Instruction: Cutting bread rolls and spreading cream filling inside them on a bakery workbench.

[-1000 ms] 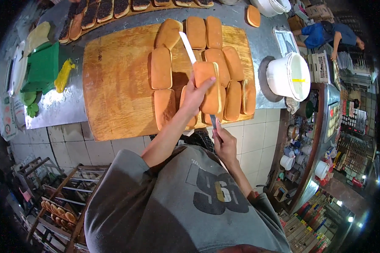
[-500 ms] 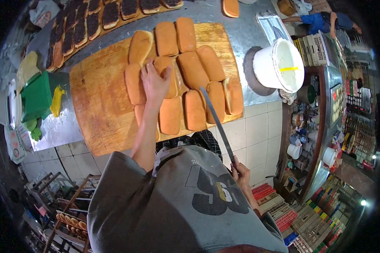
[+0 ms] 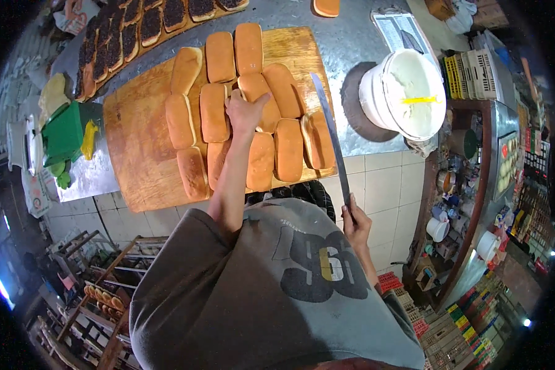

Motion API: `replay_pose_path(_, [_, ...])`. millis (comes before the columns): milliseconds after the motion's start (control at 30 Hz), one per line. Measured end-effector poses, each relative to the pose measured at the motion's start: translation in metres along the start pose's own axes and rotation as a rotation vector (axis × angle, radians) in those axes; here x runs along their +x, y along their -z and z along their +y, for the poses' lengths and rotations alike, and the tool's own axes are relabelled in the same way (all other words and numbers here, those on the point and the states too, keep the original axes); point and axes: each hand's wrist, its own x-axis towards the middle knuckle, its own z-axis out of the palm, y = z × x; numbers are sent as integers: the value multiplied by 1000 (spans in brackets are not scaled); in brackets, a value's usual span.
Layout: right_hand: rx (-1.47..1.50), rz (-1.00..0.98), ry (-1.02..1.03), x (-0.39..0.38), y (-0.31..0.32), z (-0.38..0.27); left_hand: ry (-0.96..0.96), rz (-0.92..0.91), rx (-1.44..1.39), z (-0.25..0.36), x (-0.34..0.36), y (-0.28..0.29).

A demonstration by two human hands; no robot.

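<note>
My left hand (image 3: 243, 111) rests among rows of oblong golden buns on a wooden board (image 3: 135, 142), its fingers bent at the edge of a middle bun (image 3: 262, 117) and thumb spread over that bun. Its fingertips are partly hidden. At the lower right, my right hand (image 3: 357, 222) is closed on the handle of a long knife (image 3: 330, 132), whose blade extends up along the board’s right side, beside a split-edged bun (image 3: 319, 142).
A white bucket (image 3: 385, 98) with pale cream and a yellow utensil stands right. Behind are dark-topped bread slabs (image 3: 151, 24) and a lone bun (image 3: 326, 7). Green containers (image 3: 65, 135) sit left on the metal table (image 3: 351, 142). A rack (image 3: 105, 296) stands lower left.
The bun held in my left hand a second ago was released; that hand has since shifted to a middle bun. The knife has moved rightward, its tip rising alongside the board.
</note>
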Motion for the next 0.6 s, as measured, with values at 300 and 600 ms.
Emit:
replay_pose_path(300, [87,-74,386,95,-55,-63,-149,-137,-1446,4,-55,42])
replay_pose_path(600, [-18,-202,466,129,-121,-169,-218,-153,-1482,-22,-60,85])
